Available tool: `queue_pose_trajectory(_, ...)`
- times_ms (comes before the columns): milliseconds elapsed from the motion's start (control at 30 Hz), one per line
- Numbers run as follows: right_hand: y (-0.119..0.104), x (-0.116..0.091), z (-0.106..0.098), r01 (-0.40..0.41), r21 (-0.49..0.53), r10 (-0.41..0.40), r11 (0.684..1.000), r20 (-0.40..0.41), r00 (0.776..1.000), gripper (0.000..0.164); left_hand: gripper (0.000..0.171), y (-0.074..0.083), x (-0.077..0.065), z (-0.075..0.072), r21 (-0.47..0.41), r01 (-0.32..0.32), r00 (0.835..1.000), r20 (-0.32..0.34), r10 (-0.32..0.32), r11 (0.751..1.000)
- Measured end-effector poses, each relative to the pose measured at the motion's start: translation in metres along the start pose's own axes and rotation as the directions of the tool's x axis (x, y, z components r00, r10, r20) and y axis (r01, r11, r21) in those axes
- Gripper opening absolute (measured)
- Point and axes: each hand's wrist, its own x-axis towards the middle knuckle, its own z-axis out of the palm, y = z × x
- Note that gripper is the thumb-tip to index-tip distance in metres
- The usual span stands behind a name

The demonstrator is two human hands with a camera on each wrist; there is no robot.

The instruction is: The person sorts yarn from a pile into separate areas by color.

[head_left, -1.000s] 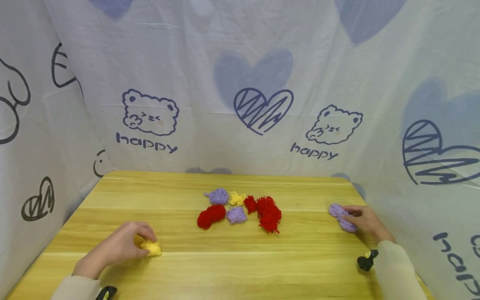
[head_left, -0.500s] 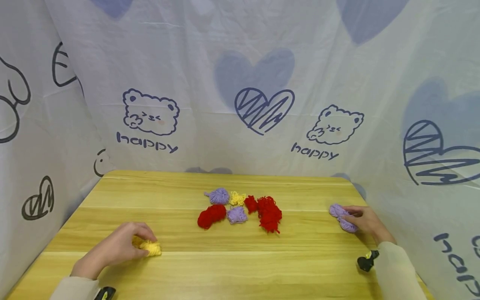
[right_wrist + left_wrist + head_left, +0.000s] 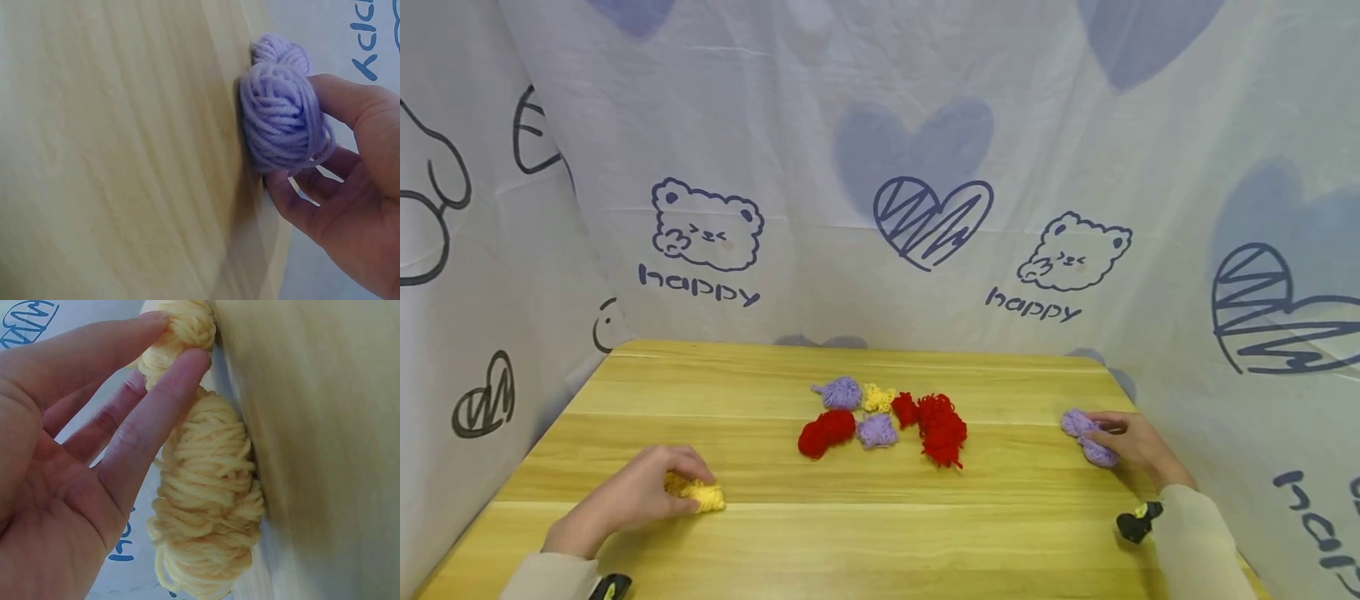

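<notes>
At the table's left side my left hand (image 3: 632, 496) holds a bundle of yellow yarn (image 3: 707, 497) between thumb and fingers. In the left wrist view this bundle (image 3: 206, 494) is long, narrowed near the fingertips, and lies on the wood. Over at the right, my right hand (image 3: 1137, 443) grips a purple yarn bundle (image 3: 1099, 450), also narrowed at its middle. The right wrist view shows its rounded near lobe (image 3: 281, 119) between thumb and fingers, resting against the tabletop.
Mid-table lie more yarn bundles: two purple (image 3: 841, 392) (image 3: 877, 431), a small yellow one (image 3: 877, 398), and red ones (image 3: 826, 433) (image 3: 906, 409) (image 3: 942, 430). A printed white cloth (image 3: 820, 283) hangs behind and beside the wooden table (image 3: 880, 542).
The whole head view has shifted very slightly. Both hands stay on their yarn bundles, and the other bundles lie where they were.
</notes>
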Motion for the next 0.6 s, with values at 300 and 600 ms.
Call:
queue_pose_trajectory(300,-0.0079,-0.0009,-0.0045,0.109,-0.041,-0.110,0.993,-0.008,0.994,0.046,0.023,-0.0006,-0.0008,0.0008,0.009,0.011,1.000,0.001,-0.011,1.000)
queue_pose_trajectory(600,-0.0102,-0.0006,-0.0071,0.127,-0.058,-0.128,0.990,-0.007,0.992,0.042,0.024,-0.0006,-0.0014,0.0011,0.013,0.015,1.000,-0.004,-0.015,1.000)
